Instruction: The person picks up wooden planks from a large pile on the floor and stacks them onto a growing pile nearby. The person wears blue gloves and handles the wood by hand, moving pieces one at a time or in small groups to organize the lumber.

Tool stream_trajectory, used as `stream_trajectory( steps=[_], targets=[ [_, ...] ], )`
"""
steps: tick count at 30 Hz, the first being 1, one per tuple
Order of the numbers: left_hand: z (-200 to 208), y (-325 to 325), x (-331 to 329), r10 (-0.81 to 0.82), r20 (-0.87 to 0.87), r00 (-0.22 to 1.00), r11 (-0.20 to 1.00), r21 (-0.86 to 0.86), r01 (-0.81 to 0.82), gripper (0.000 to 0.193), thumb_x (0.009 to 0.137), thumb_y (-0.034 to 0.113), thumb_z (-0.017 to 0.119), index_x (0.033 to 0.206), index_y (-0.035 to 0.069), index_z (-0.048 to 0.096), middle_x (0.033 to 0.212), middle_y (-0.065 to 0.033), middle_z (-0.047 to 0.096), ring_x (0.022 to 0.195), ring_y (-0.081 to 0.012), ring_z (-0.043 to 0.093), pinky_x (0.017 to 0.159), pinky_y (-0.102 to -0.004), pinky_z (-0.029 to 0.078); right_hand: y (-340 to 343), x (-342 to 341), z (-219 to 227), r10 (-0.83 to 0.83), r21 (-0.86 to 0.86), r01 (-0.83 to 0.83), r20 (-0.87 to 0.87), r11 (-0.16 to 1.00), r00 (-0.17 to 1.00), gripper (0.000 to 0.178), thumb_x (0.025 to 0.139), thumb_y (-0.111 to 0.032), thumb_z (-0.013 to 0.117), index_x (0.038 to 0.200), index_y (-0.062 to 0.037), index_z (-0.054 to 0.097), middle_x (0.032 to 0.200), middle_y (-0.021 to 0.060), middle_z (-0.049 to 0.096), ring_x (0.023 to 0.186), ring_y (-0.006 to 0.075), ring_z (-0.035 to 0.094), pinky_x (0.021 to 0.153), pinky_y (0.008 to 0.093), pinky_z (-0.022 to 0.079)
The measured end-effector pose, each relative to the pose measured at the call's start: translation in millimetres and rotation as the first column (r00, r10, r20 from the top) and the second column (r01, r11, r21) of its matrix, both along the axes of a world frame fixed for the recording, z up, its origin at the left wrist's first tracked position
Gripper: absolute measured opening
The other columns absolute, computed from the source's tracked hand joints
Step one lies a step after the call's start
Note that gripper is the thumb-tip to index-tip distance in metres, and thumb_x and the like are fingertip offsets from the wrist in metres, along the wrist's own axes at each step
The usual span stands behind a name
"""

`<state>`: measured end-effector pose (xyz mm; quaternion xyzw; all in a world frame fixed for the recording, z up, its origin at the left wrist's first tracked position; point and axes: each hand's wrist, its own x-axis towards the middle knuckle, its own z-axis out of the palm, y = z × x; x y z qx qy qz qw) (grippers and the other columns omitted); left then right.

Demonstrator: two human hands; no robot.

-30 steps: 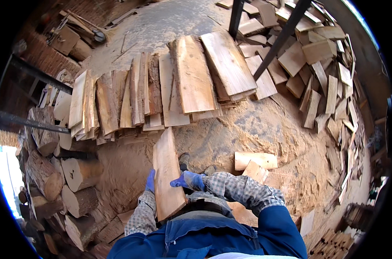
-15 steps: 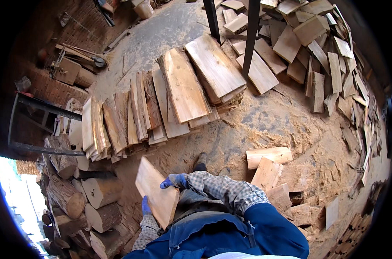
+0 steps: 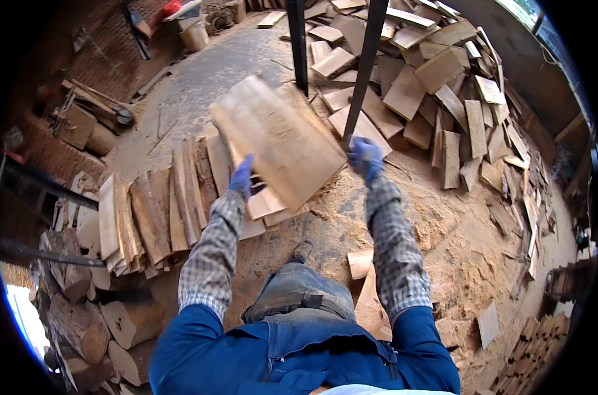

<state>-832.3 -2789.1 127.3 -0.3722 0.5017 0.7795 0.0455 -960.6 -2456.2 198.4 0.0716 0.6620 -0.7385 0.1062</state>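
A wide wooden board [image 3: 279,141], smeared by motion, is tilted above the row of stacked boards [image 3: 174,204]. By its lower left edge my left hand [image 3: 242,178], in a blue glove, has its fingers stretched out; whether it touches the wood I cannot tell. My right hand [image 3: 365,158], gloved the same way, is beside the board's right corner with fingers partly spread and nothing seen in it. Both arms reach forward in checked sleeves. The board hides the right part of the stack.
Dark metal posts [image 3: 365,72] stand just beyond the stack. A large heap of loose boards [image 3: 437,79] fills the far right. Cut logs [image 3: 131,322] are piled at the lower left. Sawdust [image 3: 437,217] covers the floor on the right, with a few board pieces [image 3: 490,326].
The board has gone from near my waist forward over the stack. Both arms have stretched out, and my hands have moved apart to either side of it. The view has shifted slightly.
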Motion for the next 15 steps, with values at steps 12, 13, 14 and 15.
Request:
stream_trajectory(
  steps=[12, 13, 14, 15],
  targets=[
    [-75.1, 69.5, -141.6, -0.354, 0.049, 0.934, 0.919, -0.169, 0.357, 0.039, 0.08, 0.029, 0.07, 0.113, 0.012, 0.06, 0.088, -0.0039, 0.056, 0.069, -0.0181, 0.052, 0.066, -0.0364, 0.05, 303.4, 465.2, -189.0, -0.61, 0.496, 0.451, 0.779, 0.742, 0.148, 0.015, 0.089, -0.028, 0.058, 0.084, -0.0138, 0.056, 0.056, 0.0033, 0.048, 0.041, 0.0171, 0.044, 0.036, 0.0325, 0.035],
    [-74.8, 73.1, -140.3, -0.319, 0.062, 0.946, 0.934, -0.152, 0.325, 0.039, 0.081, 0.017, 0.067, 0.118, 0.009, 0.058, 0.098, -0.0063, 0.058, 0.08, -0.0198, 0.056, 0.073, -0.0351, 0.051, 286.5, 506.3, -185.0, -0.553, 0.456, 0.472, 0.829, 0.755, 0.084, 0.016, 0.089, -0.028, 0.058, 0.085, -0.0134, 0.057, 0.056, 0.0039, 0.049, 0.042, 0.017, 0.045, 0.037, 0.0326, 0.036],
    [-71.4, 78.3, -139.3, -0.286, 0.074, 0.955, 0.946, -0.14, 0.294, 0.042, 0.082, 0.006, 0.064, 0.123, 0.006, 0.057, 0.108, -0.0087, 0.061, 0.092, -0.0215, 0.061, 0.08, -0.0339, 0.053, 268.8, 543.1, -178.7, -0.484, 0.404, 0.497, 0.874, 0.768, 0.037, 0.016, 0.089, -0.029, 0.057, 0.086, -0.013, 0.057, 0.057, 0.0044, 0.049, 0.042, 0.017, 0.045, 0.038, 0.0327, 0.037],
    [-78.3, 61.4, -137.5, -0.31, -0.001, 0.951, 0.923, -0.241, 0.301, 0.036, 0.085, 0.018, 0.062, 0.12, 0.008, 0.058, 0.111, -0.0078, 0.06, 0.097, -0.0221, 0.059, 0.081, -0.0366, 0.051, 246.8, 555.3, -180.0, -0.451, 0.4, 0.472, 0.893, 0.786, -0.007, 0.018, 0.089, -0.03, 0.057, 0.087, -0.0128, 0.057, 0.057, 0.0048, 0.049, 0.044, 0.0172, 0.046, 0.039, 0.0326, 0.039]
  ],
)
